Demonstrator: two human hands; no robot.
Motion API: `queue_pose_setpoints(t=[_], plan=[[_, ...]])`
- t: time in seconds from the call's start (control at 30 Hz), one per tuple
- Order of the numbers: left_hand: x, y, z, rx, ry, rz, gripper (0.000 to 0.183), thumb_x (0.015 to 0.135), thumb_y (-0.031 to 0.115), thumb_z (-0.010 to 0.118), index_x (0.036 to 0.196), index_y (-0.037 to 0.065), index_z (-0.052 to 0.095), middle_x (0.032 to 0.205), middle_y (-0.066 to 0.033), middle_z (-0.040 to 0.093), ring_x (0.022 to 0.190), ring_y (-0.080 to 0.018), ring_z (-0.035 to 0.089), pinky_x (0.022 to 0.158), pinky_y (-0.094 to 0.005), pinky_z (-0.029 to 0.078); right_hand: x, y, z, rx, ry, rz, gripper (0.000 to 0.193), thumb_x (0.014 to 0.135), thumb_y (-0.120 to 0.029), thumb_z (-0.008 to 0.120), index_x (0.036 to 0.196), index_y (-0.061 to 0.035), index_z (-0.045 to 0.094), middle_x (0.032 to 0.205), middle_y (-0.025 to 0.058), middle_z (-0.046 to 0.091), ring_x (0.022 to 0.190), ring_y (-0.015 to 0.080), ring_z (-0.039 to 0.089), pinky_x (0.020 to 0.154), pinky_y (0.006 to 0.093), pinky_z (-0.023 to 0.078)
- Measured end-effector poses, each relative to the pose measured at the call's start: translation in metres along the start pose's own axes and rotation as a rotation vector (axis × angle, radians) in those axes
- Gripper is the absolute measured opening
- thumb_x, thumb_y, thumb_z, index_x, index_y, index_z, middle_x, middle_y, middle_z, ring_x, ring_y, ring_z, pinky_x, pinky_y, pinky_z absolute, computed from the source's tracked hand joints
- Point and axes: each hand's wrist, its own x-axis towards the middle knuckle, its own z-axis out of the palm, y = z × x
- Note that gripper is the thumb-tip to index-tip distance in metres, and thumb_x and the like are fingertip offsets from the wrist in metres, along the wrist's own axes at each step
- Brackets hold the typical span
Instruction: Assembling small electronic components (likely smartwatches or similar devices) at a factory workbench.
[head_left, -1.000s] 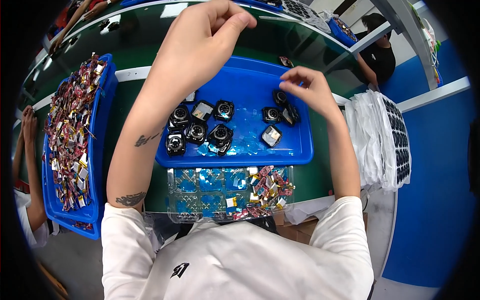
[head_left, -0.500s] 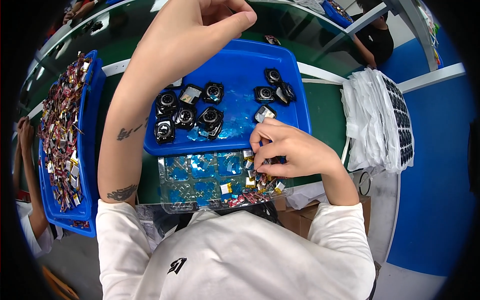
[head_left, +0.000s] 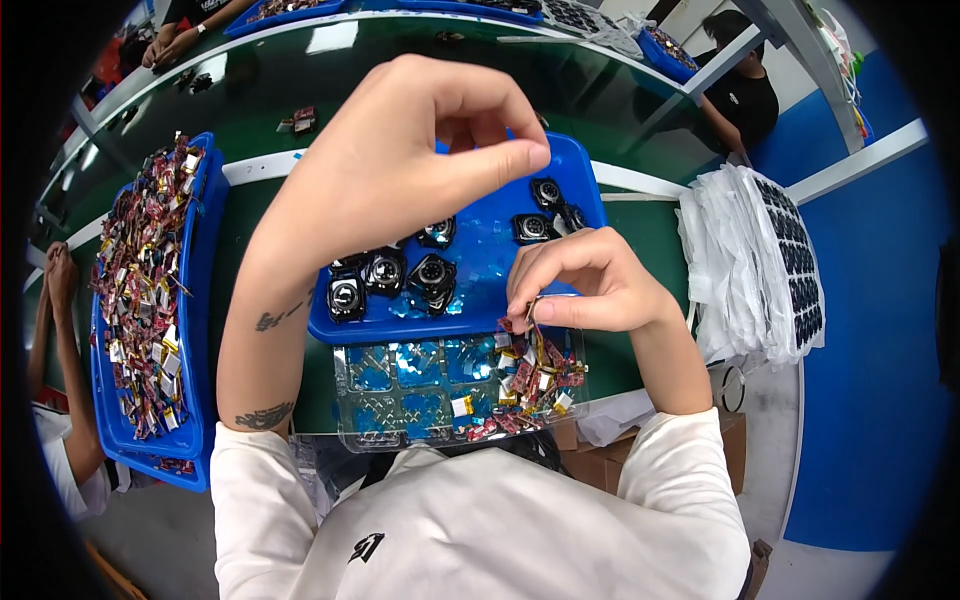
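My right hand pinches a small red circuit board with a thin strip between thumb and fingertips. It is just above a heap of red boards and silver-yellow battery cells in the right part of a clear compartment tray. My left hand is raised over the blue bin, its fingers curled and thumb tip close to the index fingertip; whatever they hold, if anything, is hidden. Beneath that arm lie several black watch cases, partly covered. Blue film scraps sit in the tray's left compartments.
A tall blue bin at left is heaped with boards and batteries. White-wrapped stacked trays of black parts stand at right. Beyond, a few boards lie on the green table. Other people's hands show far left.
My right hand has come up slightly from the heap with a red board in its fingers. My left hand has moved lower and nearer, over the bin. The whole view has shifted a little.
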Motion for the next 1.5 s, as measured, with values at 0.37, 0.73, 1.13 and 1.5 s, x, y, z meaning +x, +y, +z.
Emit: queue_pose_setpoints(t=[0.37, 0.73, 1.13, 1.5], plan=[[-0.007, 0.018, -0.017, 0.017, 0.038, 0.151, 0.012, 0.07, 0.003, 0.075, 0.081, 0.001, 0.072, 0.072, -0.0071, 0.066, 0.068, -0.0136, 0.058, 0.06, -0.0246, 0.044, 0.05, -0.027, -0.01, 0.275, 0.222, -0.194, 0.018, 0.086, -0.01, 0.066, 0.097, -0.0001, 0.055, 0.086, 0.0091, 0.064, 0.075, 0.0141, 0.064, 0.067, 0.0274, 0.054], [-0.002, 0.011, -0.007, 0.064, 0.146, -0.183, 0.017, 0.078, 0.013, 0.069, 0.071, -0.002, 0.063, 0.067, -0.0017, 0.06, 0.064, -0.006, 0.053, 0.06, -0.0218, 0.04, 0.056, -0.023, -0.013, -0.25, 0.492, -0.351, 0.017, 0.078, 0.0, 0.066, 0.093, -0.0013, 0.059, 0.089, 0.0028, 0.059, 0.079, 0.0082, 0.058, 0.072, 0.0224, 0.049], [0.002, 0.008, -0.002, -0.078, 0.094, -0.242, 0.018, 0.079, 0.015, 0.072, 0.076, -0.001, 0.064, 0.07, -0.001, 0.061, 0.067, -0.0049, 0.054, 0.061, -0.0201, 0.04, 0.056, -0.025, -0.013, -0.156, 0.447, -0.212, 0.027, 0.072, -0.001, 0.066, 0.097, -0.0018, 0.057, 0.078, 0.001, 0.06, 0.07, 0.004, 0.055, 0.062, 0.019, 0.042], [0.002, 0.003, -0.002, 0.193, 0.149, 0.012, 0.013, 0.078, 0.008, 0.073, 0.081, -0.003, 0.066, 0.075, -0.0021, 0.063, 0.073, -0.0081, 0.056, 0.066, -0.0212, 0.043, 0.055, -0.027, -0.015, -0.21, 0.472, -0.201, 0.027, 0.079, -0.01, 0.071, 0.103, -0.0016, 0.059, 0.086, 0.0031, 0.064, 0.077, 0.0075, 0.061, 0.066, 0.0204, 0.047]])
